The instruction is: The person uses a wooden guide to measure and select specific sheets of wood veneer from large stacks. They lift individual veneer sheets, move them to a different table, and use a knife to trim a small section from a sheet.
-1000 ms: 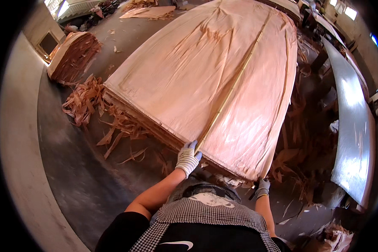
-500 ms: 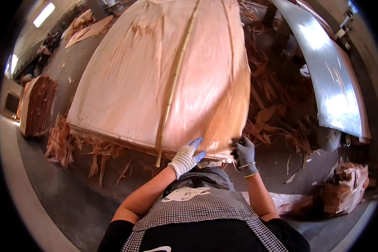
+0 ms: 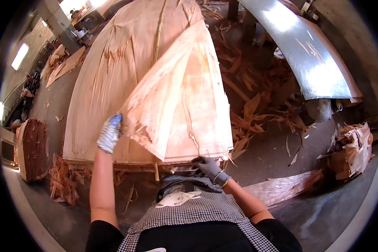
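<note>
A large stack of pale pinkish wood veneer sheets (image 3: 94, 96) lies before me. My left hand (image 3: 109, 133), in a striped, blue-fingered glove, is closed on the edge of the lifted veneer sheet (image 3: 157, 98), folded back across the stack toward the left. Beneath that fold, the right part of the stack is exposed, with a ragged split near the front. A thin bamboo pole (image 3: 158, 33) runs lengthwise on the stack, its middle hidden by the sheet. My right hand (image 3: 210, 168), in a dark grey glove, is curled at the front edge; a narrow object beside its fingers is unclear.
Torn veneer scraps (image 3: 250, 113) litter the floor right of the stack. Further right stands a shiny metal-topped surface (image 3: 315, 59). A veneer bundle (image 3: 352, 151) lies at the right, another bundle (image 3: 31, 149) at the left. Scraps (image 3: 63, 182) hang by the stack's front left corner.
My left hand has moved left and away from me, lifting the veneer sheet's right side and folding it over the pole. My right hand has shifted left along the front edge. The view has shifted.
</note>
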The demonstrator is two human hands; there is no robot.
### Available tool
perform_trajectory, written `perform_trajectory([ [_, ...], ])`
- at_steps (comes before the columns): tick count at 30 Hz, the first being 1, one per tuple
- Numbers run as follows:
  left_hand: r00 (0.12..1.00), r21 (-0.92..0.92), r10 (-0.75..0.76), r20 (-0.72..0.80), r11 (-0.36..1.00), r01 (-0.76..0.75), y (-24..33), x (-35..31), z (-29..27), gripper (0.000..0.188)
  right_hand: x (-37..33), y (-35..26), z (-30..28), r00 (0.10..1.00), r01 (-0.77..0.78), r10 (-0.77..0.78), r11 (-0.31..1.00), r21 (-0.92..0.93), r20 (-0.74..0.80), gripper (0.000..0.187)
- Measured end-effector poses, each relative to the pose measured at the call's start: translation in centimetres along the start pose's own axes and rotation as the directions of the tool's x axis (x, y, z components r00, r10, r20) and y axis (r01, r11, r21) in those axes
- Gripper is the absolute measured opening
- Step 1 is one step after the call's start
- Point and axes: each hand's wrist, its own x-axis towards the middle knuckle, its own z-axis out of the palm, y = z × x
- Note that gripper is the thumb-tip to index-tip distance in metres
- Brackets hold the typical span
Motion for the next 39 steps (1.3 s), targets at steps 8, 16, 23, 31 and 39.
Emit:
perform_trajectory([
  [8,0.986,-0.082,-0.168,-0.013,0.983,0.166,-2.7,2.0,-16.3,0.012,6.1,3.0,17.1,0.934,0.075,-0.05,0.996,-0.057,0.354,0.022],
  [16,0.963,-0.258,-0.271,0.007,0.929,0.264,-10.0,3.2,-28.4,0.018,2.2,1.1,26.5,0.864,0.297,-0.317,0.948,-0.113,-0.39,0.02],
  [23,0.917,-0.28,-0.37,0.15,0.873,0.398,-15.2,0.8,-29.3,0.005,0.8,4.1,27.7,0.851,0.286,-0.281,0.956,-0.057,-0.443,0.021],
  [31,0.874,-0.24,-0.446,0.196,0.842,0.483,-16.7,-2.0,-21.5,0.024,1.4,-1.2,19.5,0.915,0.114,0.095,0.872,0.476,-0.393,0.012],
  [39,0.838,-0.234,-0.437,0.327,0.822,0.52,-20.0,-4.1,-16.7,0.019,-3.5,-4.0,18.7,0.933,0.097,0.126,0.815,0.571,-0.338,0.015],
])
